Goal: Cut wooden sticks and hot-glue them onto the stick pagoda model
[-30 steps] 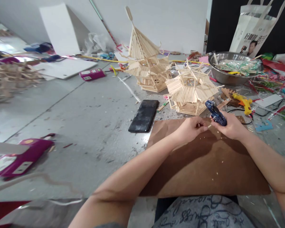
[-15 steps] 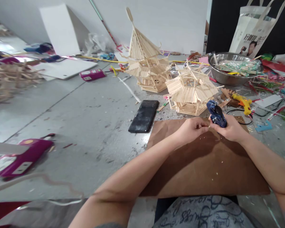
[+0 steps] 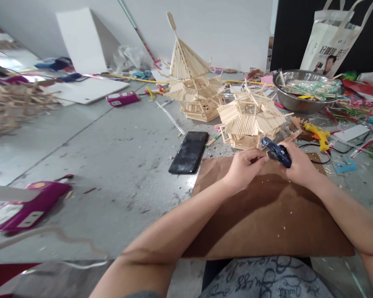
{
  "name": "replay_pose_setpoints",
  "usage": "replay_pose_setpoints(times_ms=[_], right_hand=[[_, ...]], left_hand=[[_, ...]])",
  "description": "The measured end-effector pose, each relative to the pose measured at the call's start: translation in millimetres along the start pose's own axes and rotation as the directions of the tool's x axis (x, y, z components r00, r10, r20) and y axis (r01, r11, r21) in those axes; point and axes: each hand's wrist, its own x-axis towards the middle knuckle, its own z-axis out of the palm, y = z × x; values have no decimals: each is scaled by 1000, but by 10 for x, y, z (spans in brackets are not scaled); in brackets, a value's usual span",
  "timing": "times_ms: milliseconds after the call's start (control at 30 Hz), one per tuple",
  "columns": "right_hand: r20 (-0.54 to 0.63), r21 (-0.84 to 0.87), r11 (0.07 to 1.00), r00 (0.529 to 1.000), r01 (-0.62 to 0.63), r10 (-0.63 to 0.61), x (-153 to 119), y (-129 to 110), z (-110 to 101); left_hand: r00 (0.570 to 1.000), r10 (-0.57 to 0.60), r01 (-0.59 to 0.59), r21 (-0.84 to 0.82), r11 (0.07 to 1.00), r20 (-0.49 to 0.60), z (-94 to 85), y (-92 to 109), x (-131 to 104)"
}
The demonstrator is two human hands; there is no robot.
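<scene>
Over the far edge of a brown sheet (image 3: 251, 219), my right hand (image 3: 298, 165) is closed around a dark blue hand tool (image 3: 279, 153), perhaps pliers or a cutter. Its head points left, to the fingertips of my left hand (image 3: 244, 167). Those fingers are pinched on a small pale piece, probably a bit of wooden stick, mostly hidden. Just beyond the hands stands a low stick-built pavilion (image 3: 251, 120) with a fanned roof. A taller stick-built tower (image 3: 194, 87) with a pointed roof is behind it to the left.
A black phone (image 3: 189, 152) lies left of the sheet. On the right are a yellow glue gun (image 3: 319, 135) with its cord and a metal bowl (image 3: 298, 102) of packaged sticks. Magenta devices (image 3: 46, 203) lie left. A white bag (image 3: 326, 41) stands behind.
My right hand has turned the blue tool so its head reaches left, to my left fingertips. My left hand has shifted slightly left and up.
</scene>
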Motion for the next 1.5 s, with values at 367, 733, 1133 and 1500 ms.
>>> replay_pose_setpoints(times_ms=[367,733,1133,1500], right_hand=[[11,-260,965,1000,-10,13,1,-19,22],[44,-310,951,999,-6,21,1,6,19],[58,-348,937,998,-14,36,-8,6,10],[14,-367,930,999,-34,43,-34,69,94]], left_hand=[[994,63,-50,139,989,-89,-10,6,-19],[991,126,-114,208,971,-46,-28,40,0],[993,118,-112,218,970,-17,-56,29,13],[972,232,-229,107,967,-17,-56,30,46]])
